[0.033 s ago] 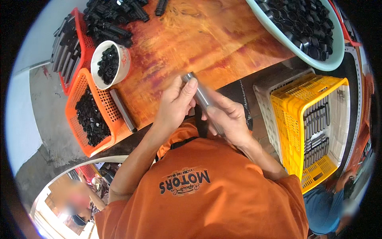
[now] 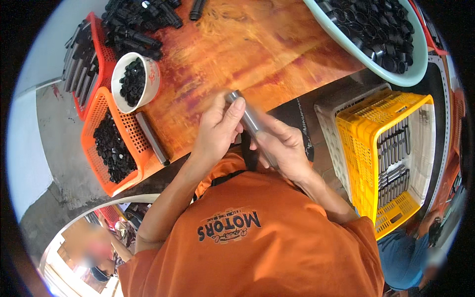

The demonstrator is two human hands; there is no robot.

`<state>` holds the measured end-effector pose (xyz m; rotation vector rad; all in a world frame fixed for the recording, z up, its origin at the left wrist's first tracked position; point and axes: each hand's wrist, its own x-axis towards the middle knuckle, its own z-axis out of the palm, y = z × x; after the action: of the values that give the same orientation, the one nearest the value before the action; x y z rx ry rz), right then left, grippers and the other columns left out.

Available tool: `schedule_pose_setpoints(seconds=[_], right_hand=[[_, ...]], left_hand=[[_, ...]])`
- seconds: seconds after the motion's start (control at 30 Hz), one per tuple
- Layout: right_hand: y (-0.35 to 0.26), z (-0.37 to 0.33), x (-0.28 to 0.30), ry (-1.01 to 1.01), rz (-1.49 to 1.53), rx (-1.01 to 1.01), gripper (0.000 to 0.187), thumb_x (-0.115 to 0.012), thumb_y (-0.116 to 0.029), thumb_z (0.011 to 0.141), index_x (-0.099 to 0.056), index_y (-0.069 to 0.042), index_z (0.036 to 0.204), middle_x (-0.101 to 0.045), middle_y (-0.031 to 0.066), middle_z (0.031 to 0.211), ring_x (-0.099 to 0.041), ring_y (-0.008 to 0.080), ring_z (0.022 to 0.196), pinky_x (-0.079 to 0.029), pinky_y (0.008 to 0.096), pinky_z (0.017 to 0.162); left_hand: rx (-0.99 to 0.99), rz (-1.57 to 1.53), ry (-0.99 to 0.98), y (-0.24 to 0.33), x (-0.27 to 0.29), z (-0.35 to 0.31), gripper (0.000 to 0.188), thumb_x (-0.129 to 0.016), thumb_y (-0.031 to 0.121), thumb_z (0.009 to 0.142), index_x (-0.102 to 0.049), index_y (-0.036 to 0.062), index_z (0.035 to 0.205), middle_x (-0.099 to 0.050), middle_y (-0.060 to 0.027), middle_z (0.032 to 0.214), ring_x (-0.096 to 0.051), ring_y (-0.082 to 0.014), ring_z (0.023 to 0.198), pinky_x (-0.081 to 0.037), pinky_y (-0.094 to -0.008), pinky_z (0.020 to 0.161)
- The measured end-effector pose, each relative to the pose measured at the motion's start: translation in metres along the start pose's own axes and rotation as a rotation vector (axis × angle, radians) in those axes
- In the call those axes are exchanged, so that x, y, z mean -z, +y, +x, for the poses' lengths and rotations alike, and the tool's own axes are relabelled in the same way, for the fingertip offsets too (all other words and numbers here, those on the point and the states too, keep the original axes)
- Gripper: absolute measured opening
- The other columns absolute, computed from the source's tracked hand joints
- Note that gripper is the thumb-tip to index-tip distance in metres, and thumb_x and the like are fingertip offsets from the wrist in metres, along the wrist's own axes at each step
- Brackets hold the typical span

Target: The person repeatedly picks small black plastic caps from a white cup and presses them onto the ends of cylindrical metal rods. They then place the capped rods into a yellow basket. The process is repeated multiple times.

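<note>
Gripping a grey metal tube [image 2: 250, 123], my left hand [image 2: 217, 131] and right hand [image 2: 282, 146] work above the orange-stained wooden bench [image 2: 277, 49]; I see nothing changed.

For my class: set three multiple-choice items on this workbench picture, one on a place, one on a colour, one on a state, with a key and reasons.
1. Where does the white cup of small black caps stand?
A) on the wooden table
B) inside the yellow crate
C) on the floor

2. What colour is the crate holding metal tubes?
A) blue
B) yellow
C) green

3. How is the grey metal tube held?
A) lying loose
B) in one hand
C) in both hands

Key: 1 A, it rests on the table; 2 B, its walls are yellow; 3 C, left hand and right hand both grip it.
</note>
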<state>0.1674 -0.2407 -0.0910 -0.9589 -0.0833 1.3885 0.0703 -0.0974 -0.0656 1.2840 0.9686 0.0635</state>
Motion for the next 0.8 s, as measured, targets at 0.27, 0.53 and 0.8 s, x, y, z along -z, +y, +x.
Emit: schedule_pose_setpoints(seconds=[0.27,0.53,0.8], right_hand=[[0.008,0.01,0.008,0.032,-0.036,-0.004,0.043,-0.057,-0.01,0.095,-0.047,0.0,0.136,-0.058,0.0051,0.103,-0.059,0.008,0.069,-0.045,0.019,0.045],[0.014,0.013,0.004,0.118,-0.071,0.148,0.022,-0.06,-0.004,0.092,-0.046,0.001,0.108,-0.056,0.0059,0.09,-0.058,0.0068,0.067,-0.045,0.021,0.044],[-0.007,0.014,0.004,-0.044,-0.573,-0.068,0.04,-0.053,-0.037,0.098,-0.05,0.003,0.093,-0.063,0.0181,0.072,-0.065,0.0288,0.063,-0.05,0.0393,0.057]], left_hand=[[-0.082,0.112,0.132,-0.003,-0.01,0.011,0.037,-0.056,0.027,0.097,-0.044,0.0028,0.122,-0.053,-0.0036,0.083,-0.05,-0.0063,0.056,-0.038,-0.0184,0.041],[-0.045,0.205,0.136,0.009,-0.017,0.013,0.032,-0.056,0.02,0.096,-0.04,0.0015,0.117,-0.054,-0.0046,0.078,-0.05,-0.007,0.059,-0.041,-0.0214,0.047],[0.034,0.208,0.159,0.012,-0.021,0.011,0.034,-0.058,0.02,0.095,-0.039,0.0013,0.117,-0.057,-0.0048,0.076,-0.052,-0.0065,0.062,-0.041,-0.0216,0.048]])
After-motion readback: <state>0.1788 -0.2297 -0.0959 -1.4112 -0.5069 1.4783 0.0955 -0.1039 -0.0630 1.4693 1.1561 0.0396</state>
